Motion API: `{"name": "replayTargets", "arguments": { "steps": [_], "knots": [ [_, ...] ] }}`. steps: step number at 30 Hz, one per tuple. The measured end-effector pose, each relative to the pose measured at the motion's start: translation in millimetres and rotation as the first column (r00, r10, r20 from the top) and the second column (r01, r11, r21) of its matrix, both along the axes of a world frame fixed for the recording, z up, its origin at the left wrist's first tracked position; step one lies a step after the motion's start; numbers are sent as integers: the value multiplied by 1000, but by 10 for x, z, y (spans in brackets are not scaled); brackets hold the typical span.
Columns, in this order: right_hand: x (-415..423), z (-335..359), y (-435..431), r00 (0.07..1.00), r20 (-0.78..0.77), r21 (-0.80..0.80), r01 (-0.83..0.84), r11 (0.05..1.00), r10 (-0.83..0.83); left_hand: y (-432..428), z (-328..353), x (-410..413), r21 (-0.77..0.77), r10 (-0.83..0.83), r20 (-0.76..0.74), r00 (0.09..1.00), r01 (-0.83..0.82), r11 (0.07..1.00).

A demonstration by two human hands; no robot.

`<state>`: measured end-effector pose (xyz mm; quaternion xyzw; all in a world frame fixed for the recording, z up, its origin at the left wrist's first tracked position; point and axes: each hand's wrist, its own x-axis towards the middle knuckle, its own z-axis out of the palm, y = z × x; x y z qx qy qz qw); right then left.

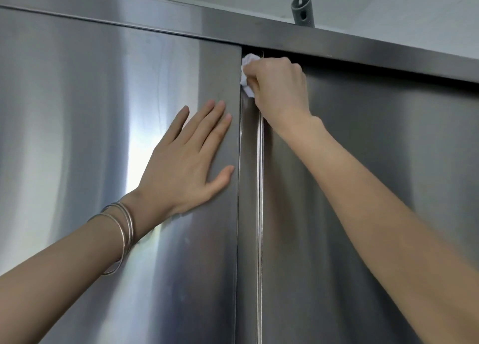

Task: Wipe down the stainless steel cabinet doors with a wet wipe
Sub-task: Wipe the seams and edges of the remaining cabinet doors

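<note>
Here the right hand (277,84) grips the wipe (247,75) at the door edge (239,136); the left hand (186,159) lies flat. A sliding door could trap fingers.

White wipe (247,75) — silver doors (103,110) — grey tube (302,11).

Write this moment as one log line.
left hand: flat on left door | right hand: grips wipe at top of door gap
</note>
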<state>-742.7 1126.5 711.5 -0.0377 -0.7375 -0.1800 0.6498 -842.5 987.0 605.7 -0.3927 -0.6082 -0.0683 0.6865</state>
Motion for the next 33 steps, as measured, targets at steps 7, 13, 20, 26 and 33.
{"name": "replayTargets", "arguments": {
  "steps": [7,13,20,26,33],
  "knots": [
    [11,-72,12,1000,20,15,-22,1000,22,5,3,-15,8,-4,-28,1000,4,1000],
    [5,111,-24,1000,-2,-5,9,1000,-9,-2,-4,-26,9,-23,-46,999,23,1000],
    [58,-136,-16,998,-6,48,-61,997,61,6,2,-50,23,-46,-71,996,48,999],
    [9,-40,-19,999,-44,20,14,1000,-13,-2,-9,-62,21,-43,-71,997,44,999],
    [111,-1870,102,953,33,163,-302,939,301,-19,-4,-13,-18,-39,-30,999,39,999]
  ]
}}
